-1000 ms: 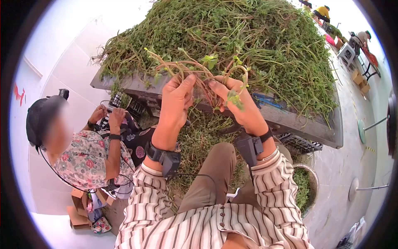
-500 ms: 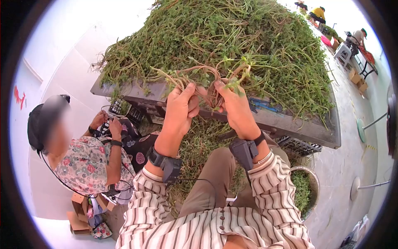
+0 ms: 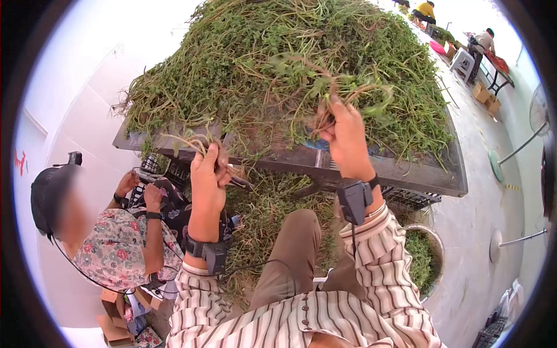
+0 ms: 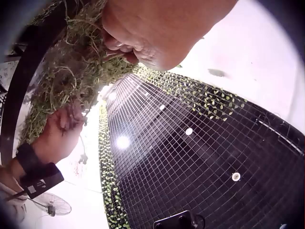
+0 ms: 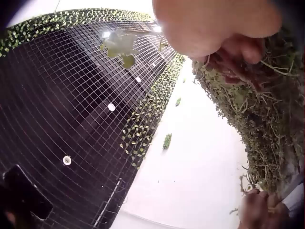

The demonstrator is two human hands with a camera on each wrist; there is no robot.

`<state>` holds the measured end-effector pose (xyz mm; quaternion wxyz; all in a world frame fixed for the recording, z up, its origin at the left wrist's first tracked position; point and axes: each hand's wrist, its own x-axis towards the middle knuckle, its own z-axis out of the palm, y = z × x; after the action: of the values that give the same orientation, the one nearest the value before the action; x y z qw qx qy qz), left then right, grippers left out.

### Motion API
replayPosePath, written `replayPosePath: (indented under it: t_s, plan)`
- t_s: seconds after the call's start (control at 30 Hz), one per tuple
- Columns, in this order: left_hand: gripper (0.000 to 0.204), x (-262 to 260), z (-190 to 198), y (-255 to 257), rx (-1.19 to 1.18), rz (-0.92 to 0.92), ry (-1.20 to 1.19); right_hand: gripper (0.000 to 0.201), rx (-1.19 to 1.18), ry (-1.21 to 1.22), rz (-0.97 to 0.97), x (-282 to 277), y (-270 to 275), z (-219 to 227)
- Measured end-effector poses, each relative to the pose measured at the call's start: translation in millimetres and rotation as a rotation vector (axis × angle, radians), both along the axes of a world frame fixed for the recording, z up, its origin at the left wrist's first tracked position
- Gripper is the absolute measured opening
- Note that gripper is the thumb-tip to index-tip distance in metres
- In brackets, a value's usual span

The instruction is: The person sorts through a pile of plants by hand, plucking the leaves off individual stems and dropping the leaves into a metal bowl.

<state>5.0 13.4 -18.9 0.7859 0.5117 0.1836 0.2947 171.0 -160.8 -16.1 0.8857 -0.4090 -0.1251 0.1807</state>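
In the head view my left hand (image 3: 207, 177) pinches a few pale stems (image 3: 184, 140) between thumb and fingers, just off the near edge of the table. My right hand (image 3: 350, 139) is farther right and higher, gripping a small bunch of reddish-brown leafy stems (image 3: 325, 118) in front of the heap of green plants (image 3: 301, 52). Motion blurs the upper ends of that bunch. Both hands stand well apart. From the right wrist view, reddish stems (image 5: 233, 71) show under the curled fingers.
The heap covers most of a dark table (image 3: 406, 174). Cut stems (image 3: 261, 214) litter the floor below it. A round tub of greens (image 3: 420, 258) stands at right. Close on the left sits another person (image 3: 122, 243). Fans (image 3: 496, 165) stand at far right.
My hands were together over the table edge with the stems between them. They have parted: the left moved left and down with a few stems, the right moved right with the larger bunch.
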Motion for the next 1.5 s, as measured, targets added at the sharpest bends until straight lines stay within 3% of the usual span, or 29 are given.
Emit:
replayPosePath:
  t_s: [0.1,0.2,0.3,0.33,0.37,0.47,0.67,0.9,1.0,1.1,1.17,1.33,1.43,1.5]
  plan:
    - [0.015,3,6,-6,-0.003,0.002,-0.008,0.018,-0.006,0.024,0.040,-9,10,-7]
    - [0.017,11,13,-19,0.083,-0.154,0.092,0.018,-0.131,-0.110,0.118,-17,16,-3]
    - [0.016,23,17,-28,0.054,-0.261,0.094,0.020,-0.453,-0.313,0.126,-28,21,-3]
    - [0.019,26,16,-29,0.066,-0.280,0.086,0.020,-0.489,-0.506,0.066,-29,25,-7]
    - [0.019,29,13,-30,0.066,-0.279,0.093,0.020,-0.488,-0.499,0.068,-32,26,-8]
    - [0.027,35,9,-31,0.181,-0.291,0.146,0.016,-0.625,-0.827,0.047,-38,33,-14]
    - [0.024,40,10,-33,0.236,-0.287,0.147,0.010,-0.814,-1.013,-0.041,-45,30,-10]
    - [0.021,47,2,-26,0.158,-0.125,0.185,0.014,-0.745,-1.062,-0.048,-48,31,-10]
    - [0.016,45,9,-21,0.110,-0.080,0.095,0.015,-0.841,-1.109,0.000,-49,28,-4]
    - [0.017,42,11,-15,0.060,-0.058,0.037,0.021,-0.764,-1.047,0.045,-48,29,-7]
    - [0.020,40,9,-9,0.052,-0.058,-0.020,0.027,-0.554,-0.956,-0.044,-45,31,-9]
    - [0.020,36,11,3,-0.005,-0.022,-0.084,0.032,-0.605,-0.871,0.016,-44,24,2]
    - [0.020,33,12,4,-0.006,-0.011,-0.072,0.033,-0.549,-0.896,0.028,-47,25,2]
    - [0.019,32,14,3,-0.009,-0.013,-0.057,0.033,-0.576,-1.043,-0.050,-50,26,1]
